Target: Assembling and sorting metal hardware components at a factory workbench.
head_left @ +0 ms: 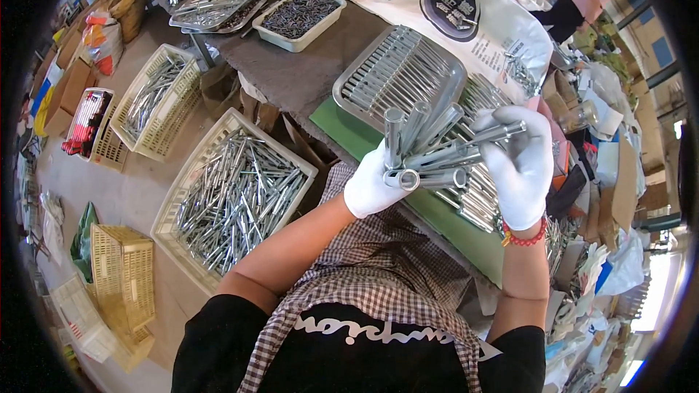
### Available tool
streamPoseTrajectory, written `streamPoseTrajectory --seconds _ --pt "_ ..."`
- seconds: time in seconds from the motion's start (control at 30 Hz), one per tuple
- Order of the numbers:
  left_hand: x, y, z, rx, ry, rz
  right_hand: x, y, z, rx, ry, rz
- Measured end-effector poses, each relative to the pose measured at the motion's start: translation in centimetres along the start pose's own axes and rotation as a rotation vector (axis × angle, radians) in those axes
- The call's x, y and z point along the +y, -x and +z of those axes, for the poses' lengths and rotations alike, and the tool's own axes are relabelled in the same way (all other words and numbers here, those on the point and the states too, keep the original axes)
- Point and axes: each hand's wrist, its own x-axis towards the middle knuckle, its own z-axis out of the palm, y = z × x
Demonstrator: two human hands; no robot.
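In a white glove, my left hand is wrapped round a bundle of shiny metal tubes, whose round open ends fan out at several angles. My right hand, also gloved, has its fingers curled round a metal tube that lies across the right side of the bundle. Behind the bundle, a metal tray holds slim silver rods lined up side by side. More rods lie in a row beneath my hands on a green mat, partly hidden by the bundle.
A cream crate full of metal rods stands left of my arm. Another crate of rods is beyond it. A tub of dark screws and a white sack sit on the table. A person bends at the far right.
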Motion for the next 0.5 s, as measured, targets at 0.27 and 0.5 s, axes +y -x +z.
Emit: streamPoseTrajectory --seconds 0.27,0.5 --pt "1.6 -0.1 0.0 0.031 0.181 -0.043 -0.1 -0.3 -0.3 -0.063 0.341 -0.068" --pt "1.3 -0.2 0.2 0.098 0.112 0.087 -0.1 -2.0 -1.4 -0.358 0.195 -0.116"
